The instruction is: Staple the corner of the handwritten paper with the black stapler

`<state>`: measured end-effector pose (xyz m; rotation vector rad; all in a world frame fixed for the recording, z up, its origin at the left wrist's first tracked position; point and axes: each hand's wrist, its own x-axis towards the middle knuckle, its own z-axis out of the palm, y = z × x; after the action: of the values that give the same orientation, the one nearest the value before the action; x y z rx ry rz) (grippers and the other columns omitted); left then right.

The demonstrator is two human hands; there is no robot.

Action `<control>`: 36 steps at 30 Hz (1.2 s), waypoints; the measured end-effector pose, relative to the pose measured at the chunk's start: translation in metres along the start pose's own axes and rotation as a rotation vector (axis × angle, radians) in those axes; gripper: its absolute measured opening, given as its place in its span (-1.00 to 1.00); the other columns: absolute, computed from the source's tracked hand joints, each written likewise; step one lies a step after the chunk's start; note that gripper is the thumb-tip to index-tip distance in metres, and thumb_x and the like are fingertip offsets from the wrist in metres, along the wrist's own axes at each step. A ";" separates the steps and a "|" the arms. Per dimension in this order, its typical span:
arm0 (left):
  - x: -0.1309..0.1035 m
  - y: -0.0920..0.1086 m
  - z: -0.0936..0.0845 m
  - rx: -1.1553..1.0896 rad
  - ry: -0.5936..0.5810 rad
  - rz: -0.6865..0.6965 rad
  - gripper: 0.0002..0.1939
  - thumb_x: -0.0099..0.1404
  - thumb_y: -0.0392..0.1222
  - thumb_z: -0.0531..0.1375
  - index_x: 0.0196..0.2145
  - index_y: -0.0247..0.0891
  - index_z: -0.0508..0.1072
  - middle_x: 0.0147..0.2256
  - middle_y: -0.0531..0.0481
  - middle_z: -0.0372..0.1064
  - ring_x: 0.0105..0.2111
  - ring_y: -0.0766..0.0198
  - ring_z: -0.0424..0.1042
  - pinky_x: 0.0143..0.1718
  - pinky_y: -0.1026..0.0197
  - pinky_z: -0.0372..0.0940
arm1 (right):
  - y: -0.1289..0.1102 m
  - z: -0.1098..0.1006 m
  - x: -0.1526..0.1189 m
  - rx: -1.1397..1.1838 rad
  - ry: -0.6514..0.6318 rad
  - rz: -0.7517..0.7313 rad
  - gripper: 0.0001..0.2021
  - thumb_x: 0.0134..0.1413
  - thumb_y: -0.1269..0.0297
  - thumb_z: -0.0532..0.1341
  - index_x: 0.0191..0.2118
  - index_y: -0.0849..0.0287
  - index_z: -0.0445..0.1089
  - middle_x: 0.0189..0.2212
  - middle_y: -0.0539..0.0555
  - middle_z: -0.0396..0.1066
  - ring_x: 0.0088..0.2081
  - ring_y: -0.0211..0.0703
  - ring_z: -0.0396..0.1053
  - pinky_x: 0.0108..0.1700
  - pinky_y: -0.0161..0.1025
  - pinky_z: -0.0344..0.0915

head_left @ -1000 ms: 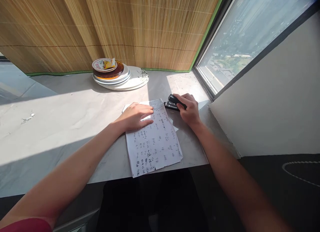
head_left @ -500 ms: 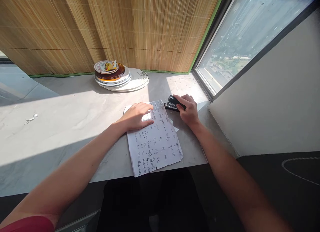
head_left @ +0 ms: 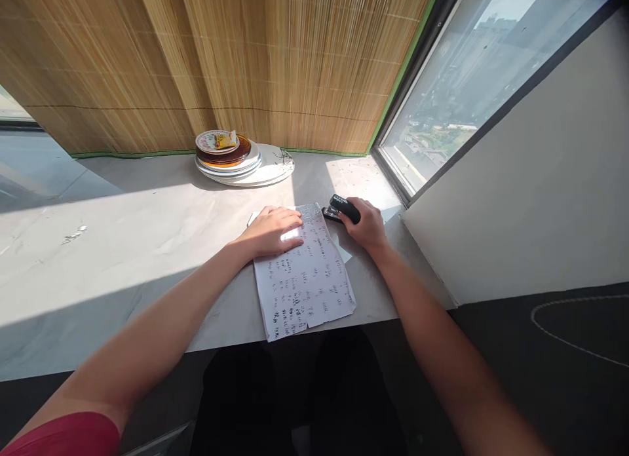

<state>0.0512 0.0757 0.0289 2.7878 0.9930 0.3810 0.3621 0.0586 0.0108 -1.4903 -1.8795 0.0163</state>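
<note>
Handwritten sheets of white paper (head_left: 314, 282) lie on the pale stone-like surface, with a grey printed patch at the upper edge. My left hand (head_left: 276, 232) rests flat on their upper left part, palm down, fingers stretched out. Just beyond their upper right corner, a black stapler (head_left: 346, 208) points left, its jaw near the paper's edge. My right hand (head_left: 367, 224) is wrapped around the stapler's rear end. Whether any paper sits in the jaw, I cannot tell. A small white scrap (head_left: 344, 251) shows beside the sheets' right edge.
Stacked plates (head_left: 228, 156), with a small yellow packet (head_left: 226, 140) on top, stand at the back before a bamboo blind (head_left: 236, 63). A window (head_left: 432, 109) and white wall (head_left: 531, 181) bound the right side. A small whitish bit (head_left: 75, 234) lies far left.
The camera view has shifted slightly. My right hand's grip on the stapler has changed a little, leaving more of its black top visible. My left hand stays on the paper.
</note>
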 end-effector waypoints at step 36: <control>0.001 -0.041 0.003 -0.275 1.013 -0.430 -0.42 0.67 0.22 -0.22 -0.40 -0.09 0.25 -0.31 -0.12 0.34 -0.19 0.03 0.48 -0.02 -0.07 0.42 | -0.020 0.004 0.023 -0.062 -0.262 0.129 -0.63 0.41 0.25 0.07 0.18 0.21 0.43 0.36 0.37 0.36 0.39 0.16 0.30 0.39 0.14 0.28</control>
<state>0.0283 0.1080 0.0166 1.9643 1.4900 1.7663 0.3412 0.0734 0.0286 -1.7188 -1.9986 0.2259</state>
